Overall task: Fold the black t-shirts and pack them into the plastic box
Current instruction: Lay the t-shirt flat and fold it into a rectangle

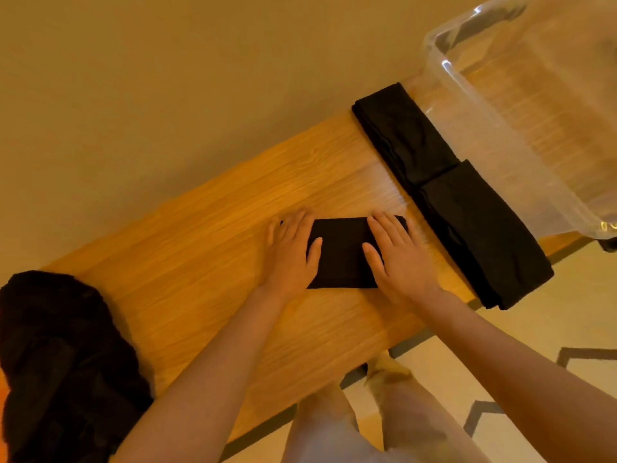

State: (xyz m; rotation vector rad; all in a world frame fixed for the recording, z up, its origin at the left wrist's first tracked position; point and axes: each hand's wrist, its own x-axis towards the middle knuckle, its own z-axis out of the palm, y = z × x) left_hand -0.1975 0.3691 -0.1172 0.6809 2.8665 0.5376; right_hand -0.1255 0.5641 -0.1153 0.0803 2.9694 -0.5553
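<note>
Folded shirt (342, 252) lies mid-bench (207, 248), your left hand (288, 247) and right hand (399, 253) flat on its ends, fingers straight, gripping nothing. It's soft, light and will flop open: scoop under both short edges. Two folded shirts (447, 192) sit right of it, against the box (521, 121); unfolded pile (63, 359) far left.

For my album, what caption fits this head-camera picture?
Both hands flatten a folded black t-shirt on the table beside the plastic box.

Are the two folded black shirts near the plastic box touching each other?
Touching. In the head view the far folded shirt and the near folded shirt meet end to end beside the plastic box, with no table surface visible between them.
</note>
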